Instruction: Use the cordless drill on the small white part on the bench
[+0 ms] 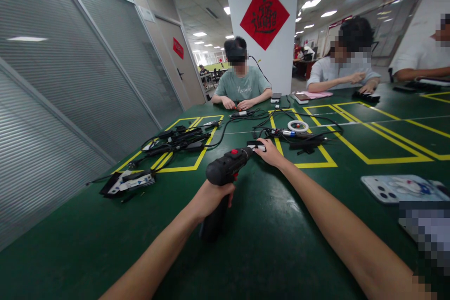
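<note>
Within right hand (270, 153), half-hidden block (261, 148).

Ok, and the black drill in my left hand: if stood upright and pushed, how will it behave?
The black drill looks rigid, so it should move as one piece. It may tip easily, since its bulky head overhangs the handle. Once fallen, the jutting handle should limit rolling.

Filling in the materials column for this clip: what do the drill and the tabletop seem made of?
Drill: probably hard plastic housing, black and mostly matte, with soft highlights on its rounded back.
Tabletop: dark green, smooth, slightly glossy, showing a blurred sheen; whether laminate, paint or a rubber mat can't be told.
</note>
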